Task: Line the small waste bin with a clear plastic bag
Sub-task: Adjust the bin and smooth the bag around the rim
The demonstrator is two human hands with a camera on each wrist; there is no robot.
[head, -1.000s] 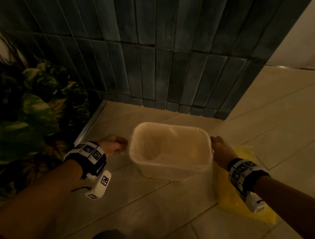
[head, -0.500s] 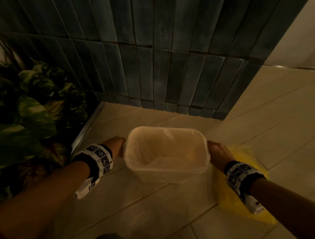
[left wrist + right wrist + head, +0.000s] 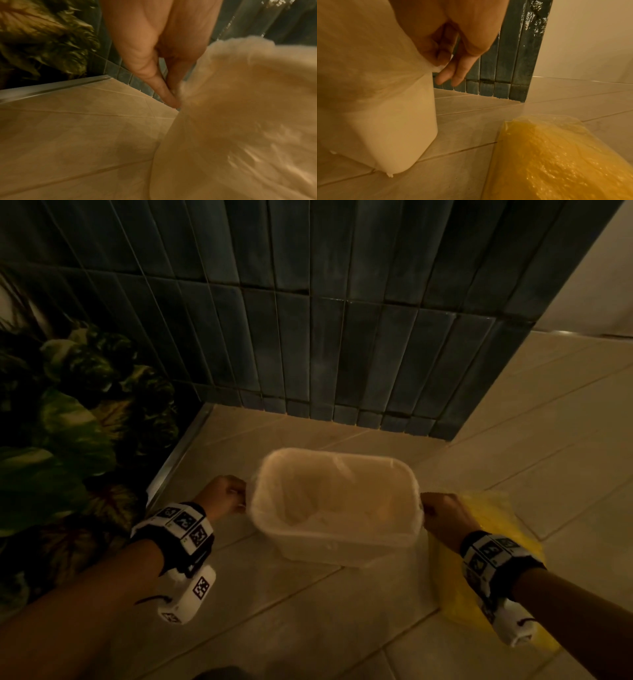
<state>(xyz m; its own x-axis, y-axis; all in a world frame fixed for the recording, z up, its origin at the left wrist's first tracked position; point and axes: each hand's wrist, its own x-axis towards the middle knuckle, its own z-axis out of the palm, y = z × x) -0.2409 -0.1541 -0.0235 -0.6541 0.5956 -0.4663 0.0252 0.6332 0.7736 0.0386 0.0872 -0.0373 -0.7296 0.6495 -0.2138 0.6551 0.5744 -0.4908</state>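
Note:
A small white rectangular waste bin stands on the tiled floor, with a clear plastic bag lining its inside and folded over the rim. My left hand is at the bin's left end and pinches the bag's edge between thumb and finger. At the right end, my right hand pinches the bag's overhang against the bin's side, two fingers hanging free. The bag's film drapes over the outer wall.
A yellow plastic bag lies on the floor just right of the bin, under my right wrist. Dark green wall tiles rise close behind. Leafy plants and a metal floor strip stand to the left.
Both hands have stayed at the bin's two ends on the bag's edge. The left hand came in closer to the rim. The bin has hardly shifted.

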